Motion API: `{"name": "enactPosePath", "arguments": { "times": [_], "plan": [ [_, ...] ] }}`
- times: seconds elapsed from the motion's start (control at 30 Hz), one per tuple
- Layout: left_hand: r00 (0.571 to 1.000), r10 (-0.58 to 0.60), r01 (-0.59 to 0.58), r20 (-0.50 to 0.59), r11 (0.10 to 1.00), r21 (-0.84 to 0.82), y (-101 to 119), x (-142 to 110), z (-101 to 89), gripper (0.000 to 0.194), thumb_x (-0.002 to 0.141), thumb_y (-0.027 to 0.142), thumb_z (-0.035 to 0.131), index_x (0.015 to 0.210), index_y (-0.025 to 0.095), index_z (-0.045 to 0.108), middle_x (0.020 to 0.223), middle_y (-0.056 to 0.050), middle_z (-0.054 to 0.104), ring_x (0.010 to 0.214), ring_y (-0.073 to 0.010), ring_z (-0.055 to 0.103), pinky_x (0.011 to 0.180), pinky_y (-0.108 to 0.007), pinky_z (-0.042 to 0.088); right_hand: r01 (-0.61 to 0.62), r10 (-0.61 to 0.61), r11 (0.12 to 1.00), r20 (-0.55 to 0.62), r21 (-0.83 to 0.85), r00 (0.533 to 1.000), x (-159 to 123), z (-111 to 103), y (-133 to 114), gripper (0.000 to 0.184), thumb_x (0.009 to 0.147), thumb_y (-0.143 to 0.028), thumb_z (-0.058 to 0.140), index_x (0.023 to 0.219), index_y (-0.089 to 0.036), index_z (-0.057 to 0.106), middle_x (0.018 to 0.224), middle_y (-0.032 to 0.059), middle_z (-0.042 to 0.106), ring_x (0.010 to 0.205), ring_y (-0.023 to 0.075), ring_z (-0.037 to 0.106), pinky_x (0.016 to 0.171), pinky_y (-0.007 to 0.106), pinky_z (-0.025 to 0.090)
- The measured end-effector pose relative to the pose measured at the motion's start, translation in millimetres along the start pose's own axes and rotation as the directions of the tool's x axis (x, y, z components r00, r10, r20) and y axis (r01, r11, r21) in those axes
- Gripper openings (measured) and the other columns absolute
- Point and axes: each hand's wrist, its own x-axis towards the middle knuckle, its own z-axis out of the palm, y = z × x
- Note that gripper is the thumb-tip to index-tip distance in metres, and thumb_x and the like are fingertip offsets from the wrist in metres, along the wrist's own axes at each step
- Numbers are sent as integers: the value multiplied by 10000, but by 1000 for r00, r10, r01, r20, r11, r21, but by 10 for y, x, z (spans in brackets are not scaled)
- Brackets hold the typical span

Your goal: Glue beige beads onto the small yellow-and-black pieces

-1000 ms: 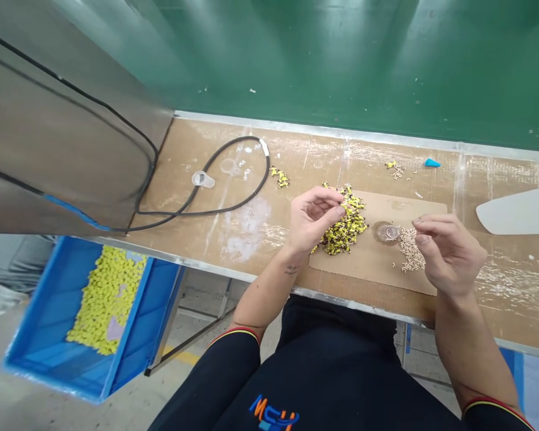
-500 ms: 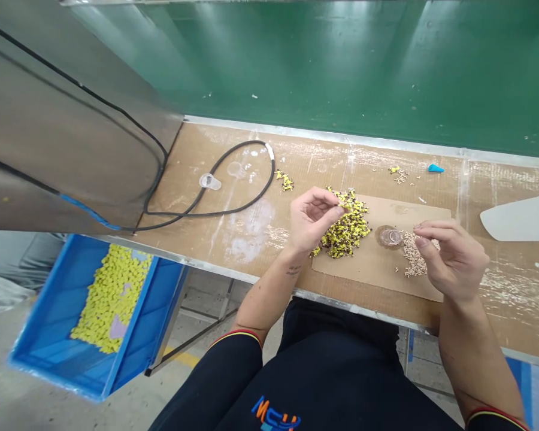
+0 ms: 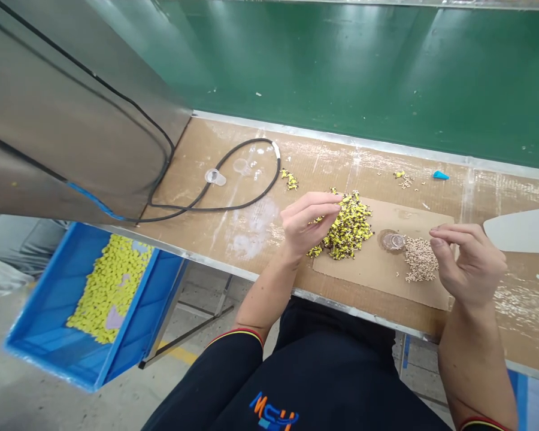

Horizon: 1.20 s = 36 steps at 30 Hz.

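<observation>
Pinching, left hand: fingertips pressed to the thumb just above the yellow-and-black pieces; any piece held is too small to tell. Right hand: fingers curved, thumb and forefinger nearly meeting, whether anything lies between them not shown, just right of the beige pieces. Between the hands: cardboard sheet bearing both heaps, plus clear round dish beside the beige heap. Beyond left hand: black cable, clear cup, on the bench. Beyond right hand: blue wedge. Below left of left hand: blue bin holding yellow pieces.
</observation>
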Motion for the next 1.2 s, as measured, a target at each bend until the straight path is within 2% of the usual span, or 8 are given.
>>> {"name": "enactPosePath", "arguments": {
  "times": [0.37, 0.47, 0.53, 0.67, 0.77, 0.87, 1.03, 1.2],
  "plan": [
    [999, 16, -18, 28, 997, 77, -23, -19, -38, 227, 878, -1, 721, 960, 210, 711, 1005, -14, 822, 893, -108, 793, 808, -243, 676, -19, 22, 997, 34, -79, 999, 27, -82, 47, 77, 949, -244, 690, 931, -302, 738, 910, 31, 771, 697, 183, 682, 653, 373, 571],
    [998, -46, 41, 31, 987, 155, -111, -32, -78, 200, 901, 44, 714, 971, 231, 721, 1010, -1, 825, 903, -111, 794, 812, -256, 665, -48, 62, 994, 146, -94, 987, 35, -203, 149, 59, 936, -304, 720, 986, -281, 741, 949, 37, 770, 630, 161, 629, 644, 359, 551],
    [988, -155, 147, 10, 956, 255, -240, -60, -123, 154, 907, 84, 710, 948, 231, 733, 986, -3, 826, 894, -123, 788, 818, -278, 653, -81, 112, 990, 309, -112, 944, 31, -282, 253, 175, 933, -393, 727, 1056, -268, 739, 923, 34, 760, 595, 152, 589, 619, 348, 534],
    [911, -411, 391, -43, 824, 411, -641, -203, -243, 120, 841, 112, 707, 861, 226, 744, 862, -14, 804, 778, -162, 732, 718, -320, 598, -121, 179, 983, 581, -137, 794, 17, -362, 415, 329, 919, -558, 694, 1041, -259, 753, 912, 54, 767, 670, 190, 639, 620, 350, 523],
    [876, -482, 436, -8, 786, 438, -938, -366, -316, 135, 767, 116, 743, 811, 243, 743, 850, -13, 788, 798, -194, 687, 813, -378, 569, -146, 218, 976, 649, -163, 729, 28, -352, 430, 280, 928, -516, 677, 957, -253, 766, 982, 83, 786, 784, 224, 702, 674, 365, 539],
    [873, -484, 412, 59, 797, 443, -1061, -460, -341, 121, 747, 159, 787, 786, 265, 742, 847, -8, 779, 823, -219, 655, 867, -423, 549, -167, 233, 972, 673, -163, 702, 54, -326, 397, 212, 945, -421, 650, 868, -263, 769, 898, 65, 774, 789, 222, 708, 713, 373, 551],
    [881, -458, 383, 119, 839, 387, -758, -280, -321, 74, 850, 226, 751, 886, 289, 770, 949, -23, 794, 905, -226, 697, 904, -435, 563, -185, 227, 973, 699, -137, 678, 60, -326, 361, 197, 945, -324, 614, 813, -252, 742, 859, 58, 765, 791, 227, 709, 725, 381, 548],
    [804, -401, 337, 440, 916, 219, -364, -11, -308, 126, 938, 298, 659, 965, 250, 773, 1010, -24, 804, 935, -189, 731, 905, -366, 585, -170, 201, 979, 672, -112, 712, 39, -362, 382, 162, 950, -309, 596, 854, -250, 713, 864, 58, 739, 789, 223, 687, 696, 372, 526]
  ]
}}
